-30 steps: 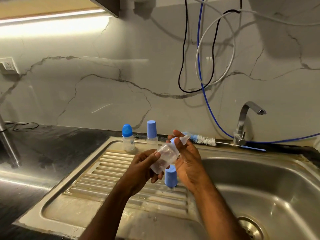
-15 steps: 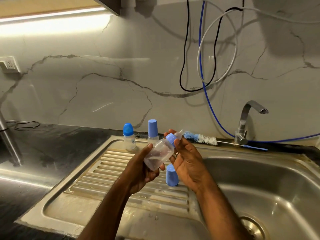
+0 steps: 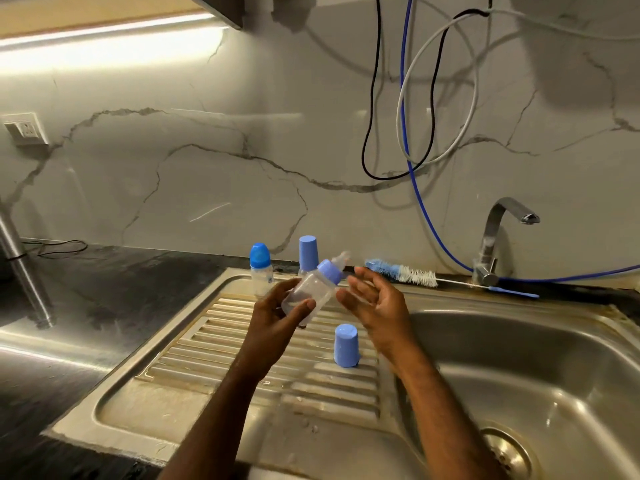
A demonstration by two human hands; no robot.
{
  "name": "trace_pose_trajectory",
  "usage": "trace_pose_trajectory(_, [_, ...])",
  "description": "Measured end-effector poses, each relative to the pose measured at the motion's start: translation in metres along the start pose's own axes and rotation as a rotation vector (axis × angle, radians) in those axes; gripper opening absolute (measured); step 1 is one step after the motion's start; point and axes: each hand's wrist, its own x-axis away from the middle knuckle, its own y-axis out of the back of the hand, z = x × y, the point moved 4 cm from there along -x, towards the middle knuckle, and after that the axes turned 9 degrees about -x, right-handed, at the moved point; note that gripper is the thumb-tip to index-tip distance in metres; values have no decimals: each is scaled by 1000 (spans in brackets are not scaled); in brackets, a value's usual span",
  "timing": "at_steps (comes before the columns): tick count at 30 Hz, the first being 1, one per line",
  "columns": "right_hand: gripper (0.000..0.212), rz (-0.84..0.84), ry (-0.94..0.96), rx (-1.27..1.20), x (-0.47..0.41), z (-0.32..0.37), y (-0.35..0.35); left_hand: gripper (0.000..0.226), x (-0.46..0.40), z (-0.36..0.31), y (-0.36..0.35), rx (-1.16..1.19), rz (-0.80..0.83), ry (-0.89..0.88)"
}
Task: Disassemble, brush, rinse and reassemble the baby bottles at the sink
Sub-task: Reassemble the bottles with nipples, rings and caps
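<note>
Head view: left hand (image 3: 277,315) grips bottle (image 3: 313,294) tilted above drainboard (image 3: 214,344); right hand (image 3: 375,303) beside it, fingers loose, holding nothing. Cap (image 3: 345,345) stands on drainboard, brush (image 3: 401,271) behind.

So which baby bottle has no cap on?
The bottle that the left hand holds: its teat is bare. The two bottles at the sink's back edge wear blue caps.
</note>
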Motion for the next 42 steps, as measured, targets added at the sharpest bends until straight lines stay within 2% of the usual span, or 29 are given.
trace_pose_trajectory(1, [86,13,-45,157,1,-3,7,39,0,4,3,-19,-2,28])
trace_pose_trajectory(3, [83,109,-139,453,4,-14,16,40,0,11,6,-60,9,87])
trace_pose_trajectory(5, [73,217,-215,593,8,-27,18,43,0,16,6,-114,22,112])
trace_pose_trajectory(7, [53,224,-191,638,7,-36,17,45,-1,20,7,-134,31,109])
trace_pose_trajectory(8, [44,184,-153,632,6,-36,16,46,-1,21,7,-131,37,112])
trace_pose_trajectory(10, [35,-6,-65,514,0,-32,22,49,-2,24,8,-131,52,121])
trace_pose_trajectory(12, [30,-277,35,268,-5,-22,34,52,-3,26,9,-146,66,111])
trace_pose_trajectory(14, [28,-433,102,22,-5,-15,43,55,-4,29,7,-174,92,107])
trace_pose_trajectory(16, [27,-447,117,-61,-3,-13,42,56,-4,32,5,-188,116,110])
trace_pose_trajectory(23, [23,-346,124,99,-5,-24,26,54,-2,28,2,-178,141,68])
trace_pose_trajectory(28, [29,-298,186,136,-6,-19,23,54,-2,30,1,-174,163,79])
trace_pose_trajectory(35, [24,-330,124,-11,-13,-23,26,49,-3,20,-7,-41,146,65])
trace_pose_trajectory(42, [24,-380,185,142,-11,-24,19,53,0,26,-13,37,114,103])
